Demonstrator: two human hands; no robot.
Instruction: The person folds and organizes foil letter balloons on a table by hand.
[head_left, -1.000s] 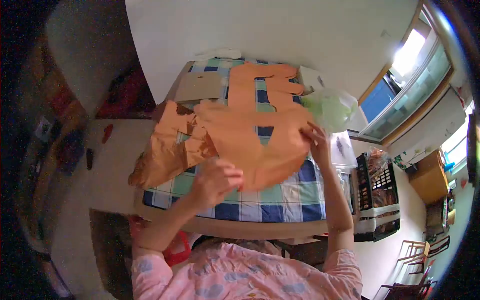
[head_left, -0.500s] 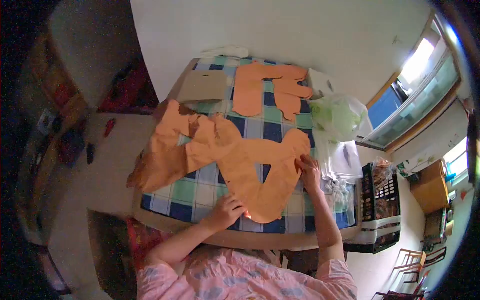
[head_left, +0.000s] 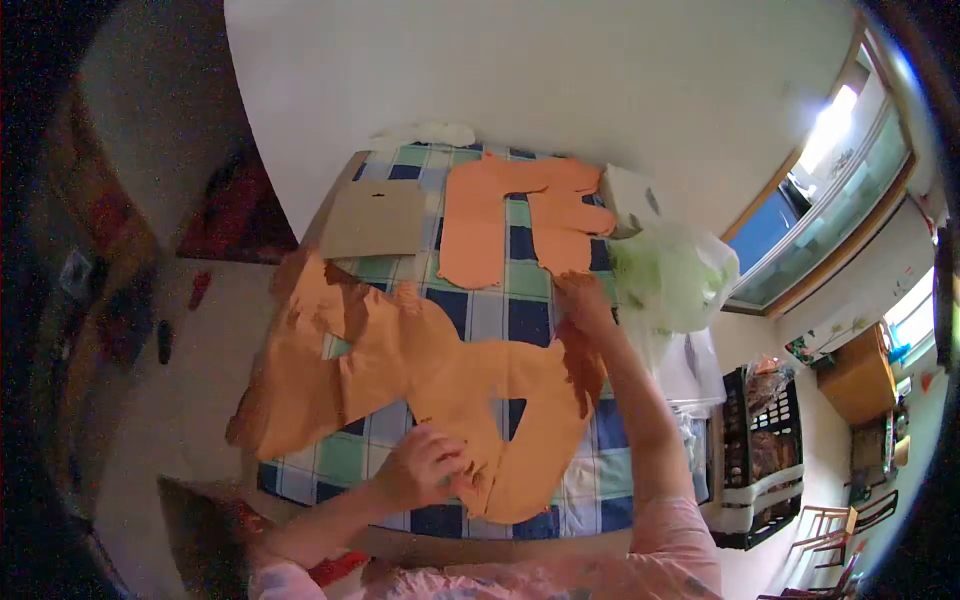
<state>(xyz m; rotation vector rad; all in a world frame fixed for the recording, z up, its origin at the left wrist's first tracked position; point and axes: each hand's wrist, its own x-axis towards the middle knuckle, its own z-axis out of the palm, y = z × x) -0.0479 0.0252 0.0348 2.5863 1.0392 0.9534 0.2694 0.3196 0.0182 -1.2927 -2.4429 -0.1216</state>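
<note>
A flat, orange, letter-shaped piece, which looks like an uninflated foil balloon (head_left: 540, 460), lies across the near part of the table. At its lower left edge, my left hand (head_left: 425, 465) has curled fingers, with creases in the sheet by the fingertips. My right hand (head_left: 585, 300) is closed at the upper right end of this piece, where a darkened flap is raised; the exact grip is hidden. Just beyond those fingers lies a second flat orange piece (head_left: 473, 225). A crumpled orange portion (head_left: 300, 380) spreads over the table's left side.
A checked cloth (head_left: 345, 462) covers the table. Cardboard (head_left: 375, 220) lies at the back left. Along the right side are a green-tinted plastic bag (head_left: 675, 275) and white packets (head_left: 688, 370). A black crate (head_left: 735, 460) stands beside the table.
My right hand has moved away from me, and the near piece's right end is now lifted and dark. My left hand has shifted slightly off the bottom corner. The view has tilted upward.
</note>
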